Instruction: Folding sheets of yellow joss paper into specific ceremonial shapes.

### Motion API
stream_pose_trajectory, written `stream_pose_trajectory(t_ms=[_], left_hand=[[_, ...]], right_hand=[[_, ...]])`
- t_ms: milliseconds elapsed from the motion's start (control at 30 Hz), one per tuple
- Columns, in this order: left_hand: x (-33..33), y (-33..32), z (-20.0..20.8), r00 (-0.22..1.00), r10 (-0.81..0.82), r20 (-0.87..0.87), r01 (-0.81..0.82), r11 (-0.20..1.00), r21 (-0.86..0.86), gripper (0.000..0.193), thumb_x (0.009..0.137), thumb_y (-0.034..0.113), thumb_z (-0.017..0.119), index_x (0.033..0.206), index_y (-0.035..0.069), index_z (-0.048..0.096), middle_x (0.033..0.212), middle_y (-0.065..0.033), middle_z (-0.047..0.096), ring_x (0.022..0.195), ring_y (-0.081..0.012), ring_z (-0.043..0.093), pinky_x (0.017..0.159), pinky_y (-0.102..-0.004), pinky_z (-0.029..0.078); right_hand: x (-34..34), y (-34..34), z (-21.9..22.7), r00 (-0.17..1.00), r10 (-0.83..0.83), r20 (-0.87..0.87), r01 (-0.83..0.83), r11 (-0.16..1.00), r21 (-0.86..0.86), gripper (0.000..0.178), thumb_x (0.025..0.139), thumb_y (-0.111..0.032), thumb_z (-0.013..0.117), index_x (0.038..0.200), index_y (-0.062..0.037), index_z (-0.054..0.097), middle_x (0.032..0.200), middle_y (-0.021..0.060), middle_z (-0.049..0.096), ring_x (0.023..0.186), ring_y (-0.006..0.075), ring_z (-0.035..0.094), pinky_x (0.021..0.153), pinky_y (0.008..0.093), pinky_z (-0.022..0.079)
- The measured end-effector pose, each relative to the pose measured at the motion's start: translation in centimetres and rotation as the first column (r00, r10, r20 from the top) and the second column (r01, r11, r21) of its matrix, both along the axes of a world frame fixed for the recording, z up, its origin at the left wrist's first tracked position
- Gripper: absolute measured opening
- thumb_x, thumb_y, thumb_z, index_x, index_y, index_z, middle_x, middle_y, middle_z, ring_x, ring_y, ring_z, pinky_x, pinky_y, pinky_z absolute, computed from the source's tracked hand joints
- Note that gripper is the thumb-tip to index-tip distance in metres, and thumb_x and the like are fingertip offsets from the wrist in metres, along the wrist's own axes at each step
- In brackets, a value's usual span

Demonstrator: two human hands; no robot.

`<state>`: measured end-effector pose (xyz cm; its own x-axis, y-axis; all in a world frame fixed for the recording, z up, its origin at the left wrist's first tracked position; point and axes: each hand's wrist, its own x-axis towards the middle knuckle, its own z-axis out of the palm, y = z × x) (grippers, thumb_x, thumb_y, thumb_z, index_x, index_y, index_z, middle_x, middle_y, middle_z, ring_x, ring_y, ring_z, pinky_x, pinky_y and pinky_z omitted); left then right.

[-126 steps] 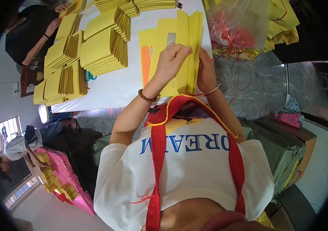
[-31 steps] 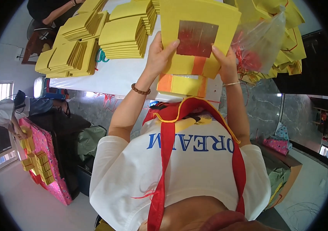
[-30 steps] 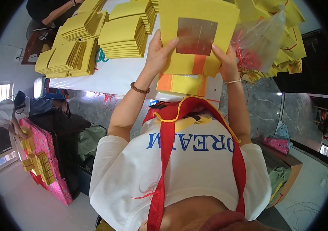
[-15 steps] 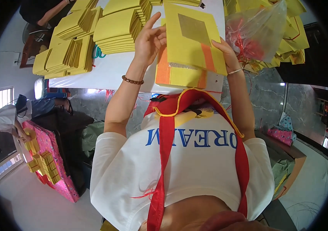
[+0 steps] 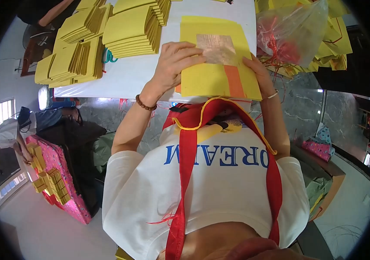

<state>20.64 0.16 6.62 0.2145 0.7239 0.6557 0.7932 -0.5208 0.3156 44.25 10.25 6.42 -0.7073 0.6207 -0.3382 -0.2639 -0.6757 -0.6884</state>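
In front of me a yellow sheet of paper (image 5: 206, 80), with a shiny metallic rectangle (image 5: 216, 48) and an orange stripe (image 5: 234, 81) on it, lies level at the table's near edge. My left hand (image 5: 174, 61) rests across its left edge, fingers stretched flat over the paper beside the metallic patch. At the right edge my right hand (image 5: 259, 74) grips the paper, thumb on top and the other fingers hidden beneath. Only a sliver of orange shows under the sheet's left side, so most of what lies below is covered.
Folded yellow paper stacks (image 5: 128, 32) fill the table's left and far left. Teal-handled scissors (image 5: 108, 55) lie beside them. At the right sits a clear plastic bag (image 5: 291, 37) with red strands. Another person (image 5: 7, 132) works at a pink-covered surface (image 5: 70, 186) on the left.
The yellow sheet has come down and nearer, covering the pieces beneath. My left hand has moved from raised beside the sheet to lying on it. My right hand has lowered with its edge.
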Motion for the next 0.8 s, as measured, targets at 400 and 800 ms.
stream_pose_trajectory(t_ms=[400,800], left_hand=[[0.6,-4.4,-1.6,0.987,0.001,0.16,0.042,0.964,-0.261,0.026,0.074,0.023,0.062,0.097,0.012,0.063,0.099,-0.0021,0.062,0.096,-0.0199,0.054,0.081,-0.0329,0.034],[2.0,-4.1,-3.1,0.791,0.42,0.446,-0.099,0.806,-0.584,0.022,0.082,0.018,0.06,0.096,0.001,0.058,0.072,-0.0121,0.06,0.06,-0.0235,0.054,0.057,-0.0322,0.04]], right_hand=[[2.5,-2.7,-1.5,0.882,-0.394,0.258,-0.313,-0.08,0.946,0.04,0.073,-0.01,0.065,0.111,-0.0094,0.052,0.118,0.0083,0.054,0.11,0.0286,0.051,0.096,0.038,0.031],[1.4,-2.8,-2.8,0.825,-0.175,0.538,-0.324,0.633,0.703,0.021,0.081,-0.012,0.061,0.101,-0.0041,0.059,0.096,0.0064,0.062,0.091,0.0162,0.058,0.074,0.0294,0.044]])
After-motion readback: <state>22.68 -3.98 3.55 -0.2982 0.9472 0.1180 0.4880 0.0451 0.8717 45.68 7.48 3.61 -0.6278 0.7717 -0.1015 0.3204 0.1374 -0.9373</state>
